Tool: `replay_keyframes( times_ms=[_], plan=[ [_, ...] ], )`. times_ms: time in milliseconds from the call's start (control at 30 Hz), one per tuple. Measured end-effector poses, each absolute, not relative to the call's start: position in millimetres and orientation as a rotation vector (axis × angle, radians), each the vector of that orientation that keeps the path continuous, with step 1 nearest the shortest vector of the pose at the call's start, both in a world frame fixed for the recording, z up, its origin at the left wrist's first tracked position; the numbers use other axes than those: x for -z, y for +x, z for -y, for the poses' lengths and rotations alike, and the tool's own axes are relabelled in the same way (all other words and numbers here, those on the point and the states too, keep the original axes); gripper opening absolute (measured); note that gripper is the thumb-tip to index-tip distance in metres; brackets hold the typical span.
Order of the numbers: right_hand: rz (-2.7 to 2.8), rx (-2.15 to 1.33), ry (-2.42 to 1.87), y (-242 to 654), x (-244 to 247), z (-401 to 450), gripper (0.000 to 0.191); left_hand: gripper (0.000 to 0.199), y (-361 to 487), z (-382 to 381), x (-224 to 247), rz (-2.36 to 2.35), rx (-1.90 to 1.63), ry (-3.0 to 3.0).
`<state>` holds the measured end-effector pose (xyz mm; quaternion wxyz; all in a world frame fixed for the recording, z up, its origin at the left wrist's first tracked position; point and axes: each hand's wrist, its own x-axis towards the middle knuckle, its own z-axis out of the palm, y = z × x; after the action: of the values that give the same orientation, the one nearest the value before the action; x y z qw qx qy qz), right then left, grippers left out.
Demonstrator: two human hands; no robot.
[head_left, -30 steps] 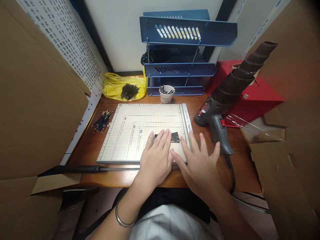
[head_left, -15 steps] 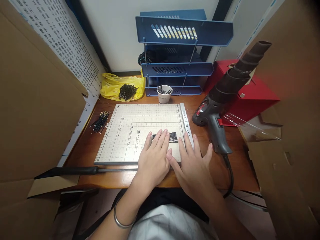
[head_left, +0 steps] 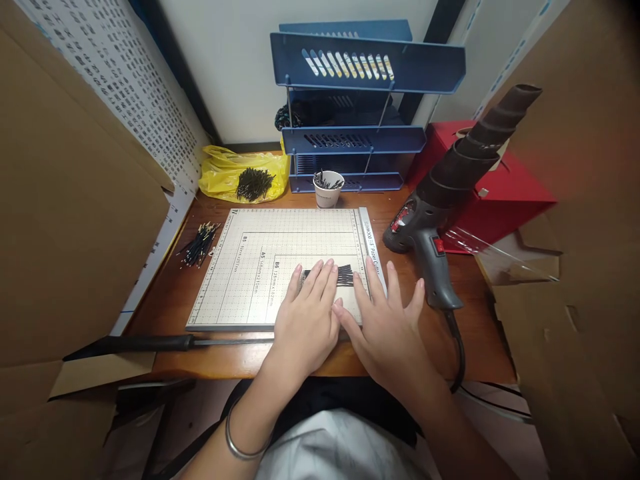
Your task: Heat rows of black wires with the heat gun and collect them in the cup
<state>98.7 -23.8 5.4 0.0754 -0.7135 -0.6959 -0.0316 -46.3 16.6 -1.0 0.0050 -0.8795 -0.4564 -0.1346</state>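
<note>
Flat over a row of short black tubes or wires (head_left: pixel 345 275), my left hand (head_left: pixel 309 313) presses on the paper cutter board (head_left: pixel 240 280) with its fingers stretched out. Part of the row shows beyond its fingertips; the rest is covered by the hand. My right hand (head_left: pixel 387 320) lies spread at the board's right edge strip (head_left: pixel 370 233), its index fingertip beside the right end of the row. The two thumbs and palms are close together near the front edge. Neither hand grips anything. The cutter's arm with its black handle (head_left: pixel 150 343) runs along the front.
A yellow bag (head_left: pixel 215 173) bears a pile of black pieces (head_left: pixel 254 184). A paper cup (head_left: pixel 328 197) holds more. Black wires with bare ends (head_left: pixel 199 245) lie left of the board. A heat gun (head_left: pixel 435 253) stands right, before a red box (head_left: pixel 505 213). A blue rack (head_left: pixel 350 140) is behind.
My right hand has shifted slightly up and left, its fingertips closer to the row's end. My left hand stays in place over the row.
</note>
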Motion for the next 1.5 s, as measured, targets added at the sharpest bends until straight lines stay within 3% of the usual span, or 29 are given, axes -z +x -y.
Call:
replay_keyframes(
  times_ms=[367, 667, 933, 1300, 1500],
  plan=[
    [2.092, 0.025, -2.123, 99.8, -15.1, 5.6, 0.066, 0.053, -44.2, -15.2, -2.0, 1.479, 0.457, -2.768],
    [1.738, 0.148, -1.948, 123.4, -17.0, 32.7, 0.044, 0.054, -51.8, -25.7, -23.4, 1.499, 0.568, -2.837],
    [1.776, -0.215, -1.812, 116.4, -25.5, 34.6, 0.013, 0.018, -52.2, -58.5, -40.2, 1.562, 0.453, -2.956],
    [1.945, -0.162, -1.913, 101.0, -20.2, 16.2, 0.016, 0.011, -34.1, -22.6, -35.5, 2.198, 0.590, -2.627],
    [1.915, -0.207, -1.943, 101.1, -22.5, 9.5, 0.015, 0.016, -44.2, -23.4, -33.7, 2.194, 0.750, -2.710]
  ],
)
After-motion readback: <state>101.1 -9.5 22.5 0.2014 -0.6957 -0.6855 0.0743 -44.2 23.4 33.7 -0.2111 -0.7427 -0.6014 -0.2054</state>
